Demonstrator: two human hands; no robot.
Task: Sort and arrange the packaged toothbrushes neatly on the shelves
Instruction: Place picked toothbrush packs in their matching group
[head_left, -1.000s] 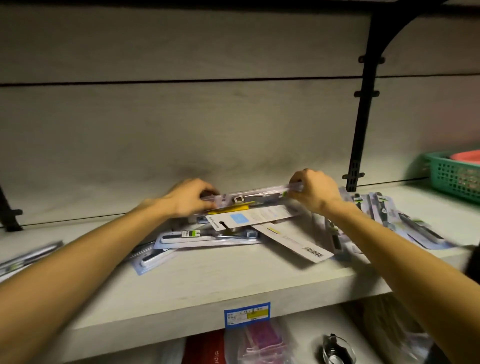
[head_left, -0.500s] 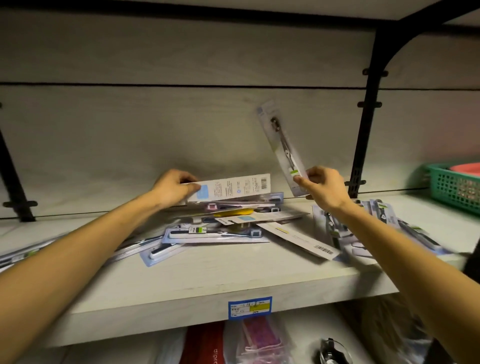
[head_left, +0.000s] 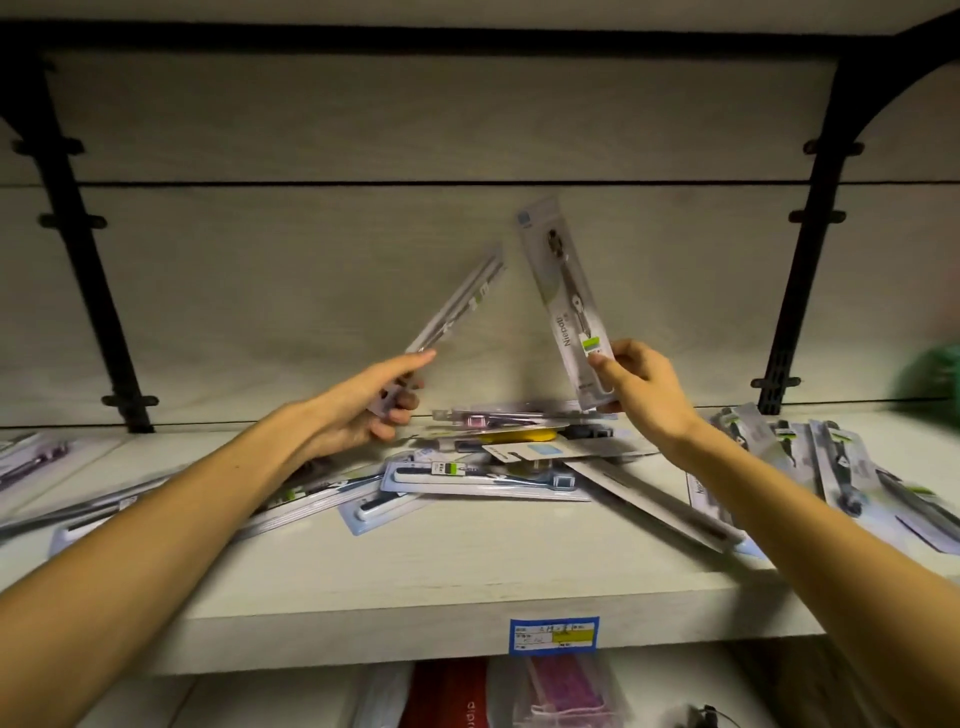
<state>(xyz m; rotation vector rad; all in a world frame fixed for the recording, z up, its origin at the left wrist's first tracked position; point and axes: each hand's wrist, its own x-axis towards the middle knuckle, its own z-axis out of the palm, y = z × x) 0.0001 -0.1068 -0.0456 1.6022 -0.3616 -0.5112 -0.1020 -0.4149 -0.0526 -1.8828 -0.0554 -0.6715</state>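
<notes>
My left hand (head_left: 371, 402) grips one toothbrush pack (head_left: 457, 306), my right hand (head_left: 636, 384) another (head_left: 563, 306), mid-frame; either slim pack could slip into the heap (head_left: 483, 467) below.

Green basket (head_left: 932, 379) blurred, cut off at right.

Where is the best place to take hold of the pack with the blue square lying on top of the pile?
Probably by its near left end. The pack with the blue square lies flat on top of the pile, and that end juts out past the packs beneath, so a thumb-and-finger pinch from the front left should fit. Its right end is partly behind the right hand, which holds an upright pack.
</notes>
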